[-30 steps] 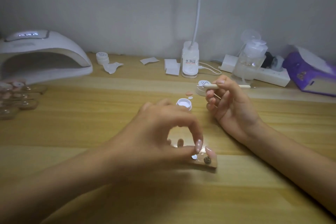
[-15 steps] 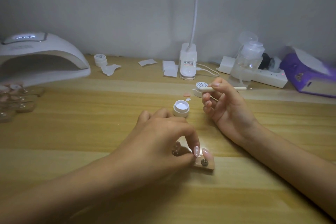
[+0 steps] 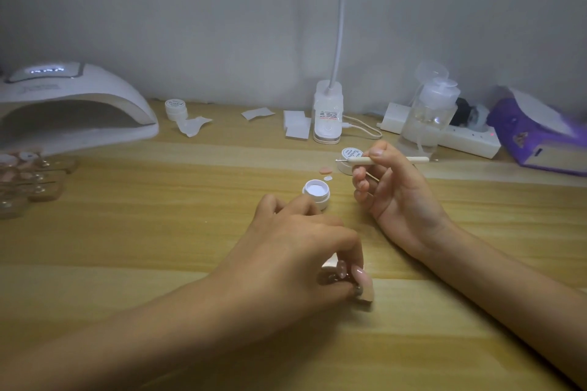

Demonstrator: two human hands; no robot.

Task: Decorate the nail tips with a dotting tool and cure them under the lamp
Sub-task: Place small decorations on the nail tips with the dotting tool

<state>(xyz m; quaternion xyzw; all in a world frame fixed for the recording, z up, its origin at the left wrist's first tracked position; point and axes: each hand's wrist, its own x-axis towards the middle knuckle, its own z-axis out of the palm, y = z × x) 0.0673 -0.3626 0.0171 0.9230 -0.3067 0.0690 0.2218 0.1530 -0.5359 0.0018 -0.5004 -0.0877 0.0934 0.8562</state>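
On the wooden desk (image 3: 158,247): left hand (image 3: 295,247) fingers pinching nail tip stand (image 3: 366,294); right hand (image 3: 400,200) fingers pinching dotting tool (image 3: 357,160), open jar (image 3: 316,192) just beside.

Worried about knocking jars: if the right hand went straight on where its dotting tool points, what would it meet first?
Probably nothing near: the right hand aims the dotting tool leftward over the table, above the loose nail tip; depth unclear.

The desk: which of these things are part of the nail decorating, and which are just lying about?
Job: dotting tool in the right hand; nail-tip stand pinched by the left hand; open gel pot; curing lamp; spare nail tips near it.
Lying about: pump bottle; power strip; purple tissue pack; paper scraps; desk-light base.
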